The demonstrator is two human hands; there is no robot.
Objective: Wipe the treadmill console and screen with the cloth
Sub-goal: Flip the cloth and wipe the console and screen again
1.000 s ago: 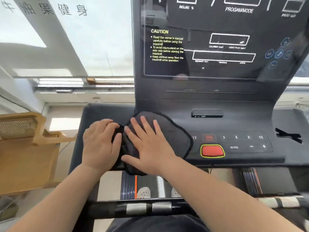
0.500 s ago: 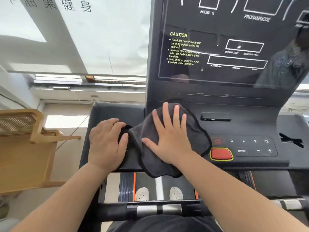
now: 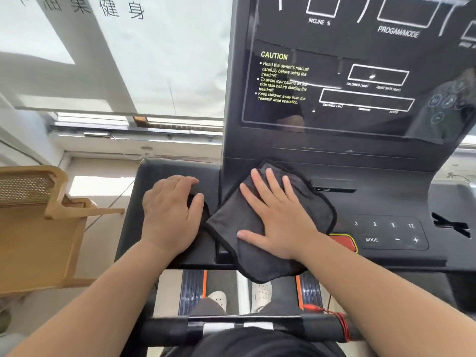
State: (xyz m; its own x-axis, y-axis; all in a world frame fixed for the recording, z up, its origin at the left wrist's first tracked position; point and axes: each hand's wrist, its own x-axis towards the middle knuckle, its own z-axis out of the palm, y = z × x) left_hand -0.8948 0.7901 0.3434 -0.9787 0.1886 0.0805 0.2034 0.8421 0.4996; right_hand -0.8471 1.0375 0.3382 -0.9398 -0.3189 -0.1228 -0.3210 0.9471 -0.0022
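Right hand point(image 3: 279, 222) flat, fingers apart, on the cloth point(image 3: 260, 228) — console point(image 3: 386, 202) beside a bright window point(image 3: 116, 60).

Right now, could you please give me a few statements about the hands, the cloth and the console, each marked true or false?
1. The right hand lies flat, fingers spread, on the dark cloth. True.
2. The left hand is holding the cloth. False: it rests on the console to the left of the cloth, with nothing in it.
3. The cloth covers the MODE button. False: that button is in plain view, to the right of the cloth.
4. The cloth's lower edge hangs over the console's front edge. True.
5. The cloth is pressed against the screen. False: it lies below the screen, on the console.
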